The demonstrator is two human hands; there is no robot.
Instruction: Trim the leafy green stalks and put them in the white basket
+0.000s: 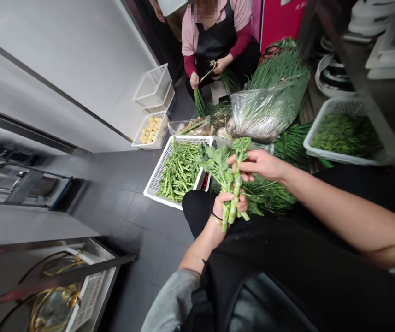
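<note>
My left hand [225, 205] is closed around the lower stems of a small bunch of leafy green stalks [222, 167], held upright over my lap. My right hand [257, 163] pinches one stalk with a floret top [241, 144] near its upper part. Below the bunch lies a white basket of trimmed green stems [162, 167] on the floor. A pile of loose greens [269, 196] lies under my right forearm.
Across from me a seated person in a black apron [214, 39] trims greens with both hands. A plastic bag of chives [264, 113], a white basket of greens [321, 121] at right, a basket of yellow pieces [159, 136] and stacked white baskets [153, 87] surround us. Steel cabinets stand left.
</note>
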